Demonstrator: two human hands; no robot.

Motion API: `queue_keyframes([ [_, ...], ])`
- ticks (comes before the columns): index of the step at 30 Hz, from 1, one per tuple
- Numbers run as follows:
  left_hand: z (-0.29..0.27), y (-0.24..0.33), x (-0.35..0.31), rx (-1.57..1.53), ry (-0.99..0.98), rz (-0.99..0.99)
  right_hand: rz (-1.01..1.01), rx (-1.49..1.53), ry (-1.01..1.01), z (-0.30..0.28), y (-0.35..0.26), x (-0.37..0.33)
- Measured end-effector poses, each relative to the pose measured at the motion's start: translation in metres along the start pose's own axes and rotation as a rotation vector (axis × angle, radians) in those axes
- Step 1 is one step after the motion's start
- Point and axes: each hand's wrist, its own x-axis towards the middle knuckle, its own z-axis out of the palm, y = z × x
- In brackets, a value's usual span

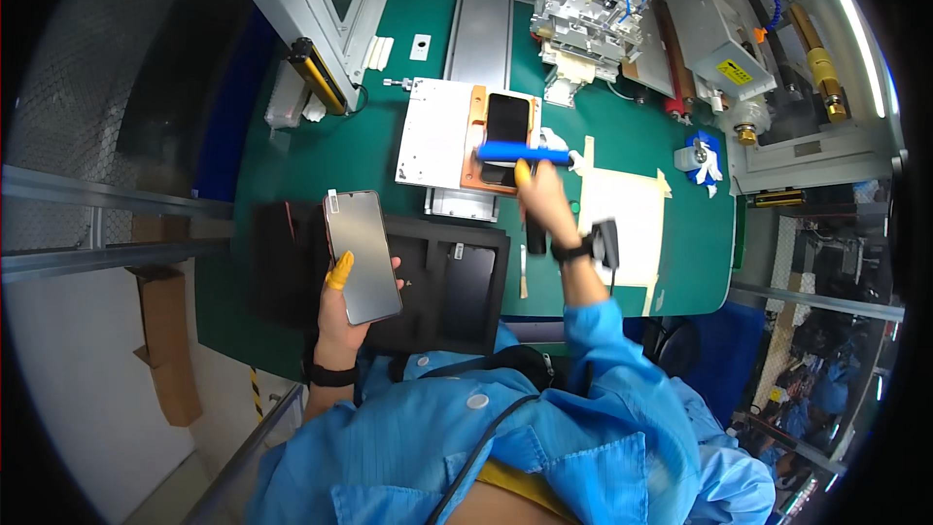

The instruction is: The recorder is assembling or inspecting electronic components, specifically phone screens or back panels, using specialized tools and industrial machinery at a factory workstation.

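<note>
My left hand [342, 303], a yellow finger cot on its thumb, is closed round a smartphone [363, 258] with a grey screen and a white tab at its top corner. A blue roller [523, 153] with a dark handle is gripped in my right hand [540, 192], which also wears a yellow finger cot and is slightly blurred. The roller lies across a black phone-sized panel [508, 118] in an orange fixture [470, 174] on a white plate [432, 133]. Whether the roller touches the panel I cannot tell.
A black foam tray [417, 231] in front of me holds another dark phone [467, 292]. Right of it lie a small brush [523, 272] and a taped white sheet [620, 224]. A metal mechanism [593, 24] stands behind, and a blue box [699, 157] with white tissue sits far right.
</note>
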Motion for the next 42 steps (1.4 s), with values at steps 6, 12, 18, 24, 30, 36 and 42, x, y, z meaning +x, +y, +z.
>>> queue_keyframes([
  [6, 0.023, -0.003, 0.022, 0.079, -0.090, -0.030, 0.224, 0.224, 0.169, -0.032, 0.052, -0.039],
  [12, 0.029, -0.017, 0.024, 0.124, -0.188, -0.068, 0.455, 0.134, 0.405, -0.032, 0.194, -0.010],
  [18, 0.043, -0.018, 0.026, 0.135, -0.254, -0.083, 0.377, 0.345, 0.461, -0.046, 0.237, 0.017],
  [24, 0.037, -0.020, 0.028, 0.134, -0.216, -0.113, 0.501, 0.516, 0.618, -0.109, 0.277, 0.008],
  [30, 0.037, -0.016, 0.028, 0.064, -0.178, -0.076, 0.508, 0.251, 0.683, -0.058, 0.269, -0.025],
  [36, 0.025, -0.018, 0.032, -0.026, -0.224, -0.106, 0.537, 0.254, 0.676, -0.003, 0.253, -0.076],
  [42, 0.037, -0.019, 0.034, -0.198, -0.388, -0.183, 0.421, 0.500, 0.633, -0.001, 0.288, -0.077],
])
